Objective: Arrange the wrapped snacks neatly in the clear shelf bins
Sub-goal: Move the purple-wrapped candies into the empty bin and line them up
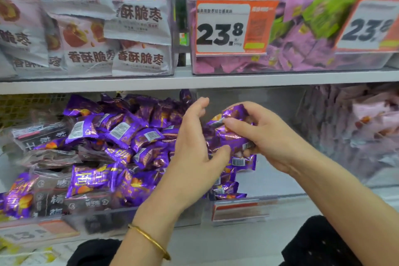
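A white shelf board [216, 81] spans the view under even shop light, with an orange price tag [235, 26] above it.

Partly hidden behind left hand [194, 149]: purple snacks [231, 136]. Blurred past reading: lower price label [239, 209]. Cut off at right edge, smeared: upper price card [367, 26].
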The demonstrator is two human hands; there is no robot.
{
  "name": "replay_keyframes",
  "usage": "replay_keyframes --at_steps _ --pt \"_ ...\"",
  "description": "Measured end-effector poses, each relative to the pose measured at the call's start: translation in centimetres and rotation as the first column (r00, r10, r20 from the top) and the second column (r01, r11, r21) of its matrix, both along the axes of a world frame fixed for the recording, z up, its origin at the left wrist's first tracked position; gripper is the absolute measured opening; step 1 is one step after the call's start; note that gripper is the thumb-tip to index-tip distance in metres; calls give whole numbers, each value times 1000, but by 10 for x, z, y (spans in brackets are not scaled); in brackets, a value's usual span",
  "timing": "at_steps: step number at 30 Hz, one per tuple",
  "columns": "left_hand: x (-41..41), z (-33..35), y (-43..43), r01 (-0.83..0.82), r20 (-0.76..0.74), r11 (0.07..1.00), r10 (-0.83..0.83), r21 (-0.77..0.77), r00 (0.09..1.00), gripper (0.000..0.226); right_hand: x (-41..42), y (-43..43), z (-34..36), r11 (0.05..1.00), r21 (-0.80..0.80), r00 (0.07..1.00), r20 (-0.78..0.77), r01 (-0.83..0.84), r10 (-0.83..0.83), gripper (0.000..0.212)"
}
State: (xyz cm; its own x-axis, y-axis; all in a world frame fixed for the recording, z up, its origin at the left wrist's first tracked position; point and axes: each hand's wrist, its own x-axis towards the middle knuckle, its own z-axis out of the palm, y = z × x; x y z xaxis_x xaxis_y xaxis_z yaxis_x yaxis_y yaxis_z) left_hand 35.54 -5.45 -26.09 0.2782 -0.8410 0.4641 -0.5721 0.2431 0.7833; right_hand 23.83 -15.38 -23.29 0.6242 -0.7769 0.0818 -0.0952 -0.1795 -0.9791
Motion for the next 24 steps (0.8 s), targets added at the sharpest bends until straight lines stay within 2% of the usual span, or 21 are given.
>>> replay_keyframes --at_steps 2,4,7,10,14,18,24 --pt "-1 -2 -6 -27 92 1000 26 10 995 69 -23 -22 -10 994 2 992 -75 105 -104 10" --pt "1 -3 -13 -20 160 999 13 39 987 59 -41 -44 -26 985 13 959 -230 170 -162 8" --pt "3 0 -24 -14 310 994 -20 105 951 45 -55 -62 -54 975 123 886 -450 184 -110 8" --pt "5 1 -36 -70 437 988 3 137 899 35 -57 -65 -71 956 248 842 -539 158 1 10" --pt "5 -7 -41 -101 387 986 42 135 921 31 -48 -67 -81 945 295 827 -561 142 51 9" --pt "5 -12 -38 -108 348 986 58 127 936 31 -42 -66 -86 954 257 808 -589 153 29 9" --pt "6 -12 -38 -109 349 984 53 142 936 31 -48 -61 -84 979 160 699 -714 124 28 21"
